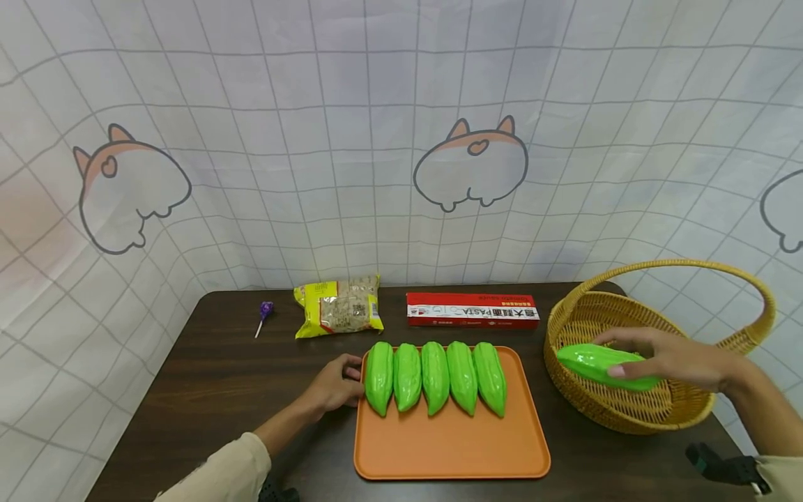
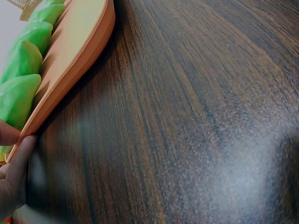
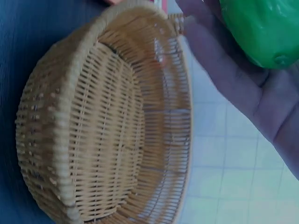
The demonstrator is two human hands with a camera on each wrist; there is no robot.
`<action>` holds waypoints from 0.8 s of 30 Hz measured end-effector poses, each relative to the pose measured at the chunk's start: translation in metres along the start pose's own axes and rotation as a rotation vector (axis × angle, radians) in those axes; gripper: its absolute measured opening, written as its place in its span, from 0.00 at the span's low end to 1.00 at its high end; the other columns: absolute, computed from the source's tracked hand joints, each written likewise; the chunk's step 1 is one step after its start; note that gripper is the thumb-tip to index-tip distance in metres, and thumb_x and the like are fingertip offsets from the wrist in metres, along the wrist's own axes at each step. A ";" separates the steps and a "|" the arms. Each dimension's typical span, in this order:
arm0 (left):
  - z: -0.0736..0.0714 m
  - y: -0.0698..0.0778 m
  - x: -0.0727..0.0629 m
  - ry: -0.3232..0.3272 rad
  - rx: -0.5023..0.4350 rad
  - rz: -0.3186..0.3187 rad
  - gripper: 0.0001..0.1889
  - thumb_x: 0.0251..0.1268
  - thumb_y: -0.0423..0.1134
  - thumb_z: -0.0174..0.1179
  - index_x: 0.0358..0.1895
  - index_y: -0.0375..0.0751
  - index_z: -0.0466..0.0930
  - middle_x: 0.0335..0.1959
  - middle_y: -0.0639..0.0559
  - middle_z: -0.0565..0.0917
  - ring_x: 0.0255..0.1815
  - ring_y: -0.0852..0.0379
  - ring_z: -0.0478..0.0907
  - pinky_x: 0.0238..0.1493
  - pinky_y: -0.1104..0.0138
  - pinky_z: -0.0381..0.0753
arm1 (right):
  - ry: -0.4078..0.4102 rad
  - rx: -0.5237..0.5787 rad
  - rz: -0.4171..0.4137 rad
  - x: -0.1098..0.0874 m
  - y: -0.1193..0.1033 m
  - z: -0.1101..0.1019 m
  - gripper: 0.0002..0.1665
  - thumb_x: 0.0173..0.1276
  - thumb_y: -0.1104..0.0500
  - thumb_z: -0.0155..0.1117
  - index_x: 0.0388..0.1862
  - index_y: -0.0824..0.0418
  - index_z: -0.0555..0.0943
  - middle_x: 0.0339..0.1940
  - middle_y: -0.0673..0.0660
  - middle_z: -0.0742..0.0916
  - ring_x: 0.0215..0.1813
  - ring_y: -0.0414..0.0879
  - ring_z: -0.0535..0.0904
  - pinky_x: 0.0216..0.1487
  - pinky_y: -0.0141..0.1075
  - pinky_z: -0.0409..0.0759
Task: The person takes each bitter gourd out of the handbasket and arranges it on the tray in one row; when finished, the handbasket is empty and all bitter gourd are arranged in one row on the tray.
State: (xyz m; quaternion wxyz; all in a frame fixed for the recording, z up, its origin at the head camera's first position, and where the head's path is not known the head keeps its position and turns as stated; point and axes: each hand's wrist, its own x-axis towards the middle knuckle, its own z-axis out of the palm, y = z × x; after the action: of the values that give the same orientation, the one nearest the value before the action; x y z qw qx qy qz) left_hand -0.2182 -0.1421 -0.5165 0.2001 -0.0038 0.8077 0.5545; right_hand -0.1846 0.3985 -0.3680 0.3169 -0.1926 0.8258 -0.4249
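Observation:
My right hand (image 1: 684, 359) grips a glossy green star fruit (image 1: 596, 361), ridged and long, above the wicker basket (image 1: 646, 418). In the right wrist view, the fruit (image 3: 264, 28) lies in the hand beyond the basket's rim, and the visible basket floor (image 3: 105, 130) is bare. Several matching star fruits (image 1: 435, 376) lie side by side along the far half of an orange tray (image 1: 452, 450), tips toward me. At the tray's left edge, my left hand (image 1: 335, 385) pinches the rim. The left wrist view shows the thumb (image 2: 8, 134) above it and a finger outside.
Behind the tray lie a yellow bag (image 1: 341, 307) and a red pasta box (image 1: 472, 311). A purple lollipop (image 1: 266, 309) is at the far left. The basket's tall handle (image 1: 684, 263) arches over it. A patterned cloth (image 1: 351, 139) hangs behind the dark table (image 1: 213, 390).

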 end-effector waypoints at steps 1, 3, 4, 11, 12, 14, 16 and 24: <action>0.000 0.000 0.000 -0.001 0.000 0.000 0.35 0.54 0.30 0.65 0.69 0.32 0.68 0.49 0.38 0.77 0.38 0.51 0.82 0.35 0.57 0.89 | 0.000 -0.005 -0.007 0.000 -0.002 0.002 0.27 0.77 0.63 0.50 0.74 0.62 0.66 0.53 0.70 0.78 0.44 0.54 0.82 0.41 0.46 0.88; -0.001 0.000 0.000 -0.005 0.005 0.002 0.34 0.55 0.30 0.65 0.69 0.31 0.67 0.50 0.37 0.77 0.39 0.51 0.82 0.36 0.58 0.89 | 0.001 -0.005 -0.014 0.001 -0.006 0.006 0.29 0.76 0.63 0.50 0.75 0.62 0.65 0.53 0.70 0.78 0.44 0.54 0.82 0.39 0.48 0.88; -0.001 -0.001 0.001 -0.005 0.005 0.001 0.34 0.55 0.30 0.65 0.69 0.32 0.67 0.50 0.37 0.77 0.39 0.51 0.82 0.36 0.58 0.90 | 0.004 -0.002 -0.019 0.002 -0.008 0.008 0.30 0.76 0.63 0.51 0.75 0.62 0.65 0.53 0.69 0.78 0.44 0.54 0.82 0.38 0.49 0.89; 0.001 -0.001 0.001 0.004 -0.002 -0.005 0.34 0.55 0.30 0.65 0.68 0.32 0.68 0.49 0.38 0.77 0.38 0.51 0.82 0.36 0.58 0.90 | 0.032 -0.013 -0.154 0.011 -0.016 0.023 0.26 0.69 0.66 0.59 0.66 0.61 0.70 0.47 0.65 0.81 0.36 0.52 0.82 0.31 0.42 0.87; 0.001 -0.001 0.001 0.004 -0.004 -0.005 0.34 0.55 0.30 0.65 0.68 0.32 0.68 0.49 0.38 0.77 0.38 0.51 0.82 0.36 0.58 0.90 | 0.039 -0.022 -0.179 0.012 -0.017 0.024 0.25 0.69 0.67 0.59 0.64 0.60 0.72 0.45 0.63 0.81 0.36 0.51 0.82 0.32 0.40 0.86; 0.002 -0.001 0.001 0.003 -0.004 -0.005 0.33 0.55 0.30 0.65 0.68 0.32 0.69 0.49 0.38 0.77 0.38 0.51 0.82 0.36 0.58 0.90 | 0.054 -0.037 -0.231 0.015 -0.018 0.028 0.24 0.68 0.68 0.60 0.63 0.60 0.74 0.43 0.61 0.82 0.36 0.49 0.81 0.33 0.38 0.85; 0.001 -0.001 0.000 0.000 -0.005 -0.006 0.33 0.55 0.30 0.65 0.68 0.32 0.68 0.49 0.38 0.77 0.38 0.51 0.82 0.36 0.58 0.90 | 0.075 -0.046 -0.249 0.017 -0.019 0.030 0.24 0.68 0.69 0.60 0.63 0.59 0.75 0.43 0.58 0.82 0.38 0.47 0.80 0.35 0.36 0.84; -0.001 0.001 0.000 -0.012 0.001 0.004 0.34 0.56 0.30 0.65 0.69 0.31 0.67 0.50 0.36 0.76 0.40 0.50 0.82 0.36 0.59 0.90 | 0.045 -0.027 -0.289 0.023 -0.021 0.036 0.28 0.72 0.69 0.56 0.71 0.61 0.71 0.53 0.57 0.82 0.44 0.47 0.81 0.44 0.36 0.85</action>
State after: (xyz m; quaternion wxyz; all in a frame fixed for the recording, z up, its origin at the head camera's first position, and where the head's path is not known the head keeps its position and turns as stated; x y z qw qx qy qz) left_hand -0.2185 -0.1431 -0.5155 0.2039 0.0015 0.8069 0.5544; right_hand -0.1755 0.3524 -0.3741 0.2311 -0.3040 0.8022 -0.4590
